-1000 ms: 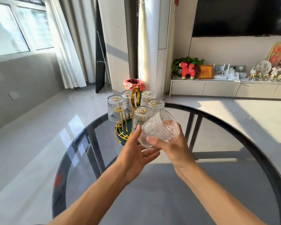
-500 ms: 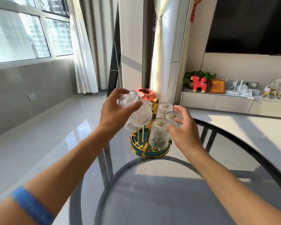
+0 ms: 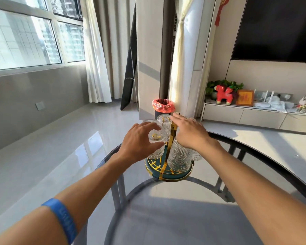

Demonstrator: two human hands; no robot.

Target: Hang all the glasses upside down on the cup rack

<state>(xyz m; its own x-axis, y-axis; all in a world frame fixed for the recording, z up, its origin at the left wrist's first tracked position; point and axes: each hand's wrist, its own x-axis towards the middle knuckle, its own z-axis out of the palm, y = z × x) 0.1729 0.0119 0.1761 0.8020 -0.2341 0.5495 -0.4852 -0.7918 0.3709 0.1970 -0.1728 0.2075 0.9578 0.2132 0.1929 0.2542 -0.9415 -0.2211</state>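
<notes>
Left hand [image 3: 140, 141] wraps thumb and fingers around an upturned ribbed glass [image 3: 155, 145] on the near-left side of the cup rack [image 3: 168, 171], which sits at the far edge of the round glass desk [image 3: 184, 218]. Right hand [image 3: 190, 132] hovers over the rack's right side, fingers spread and loose, gripping nothing. More glasses hang upside down around the gold post, one large at the front [image 3: 179, 157].

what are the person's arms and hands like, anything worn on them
Both arms are bare, no sleeves in view, and no gloves, rings or watch show on the left hand or the right hand. The left forearm wears a blue wristband with faint, unreadable lettering.
</notes>
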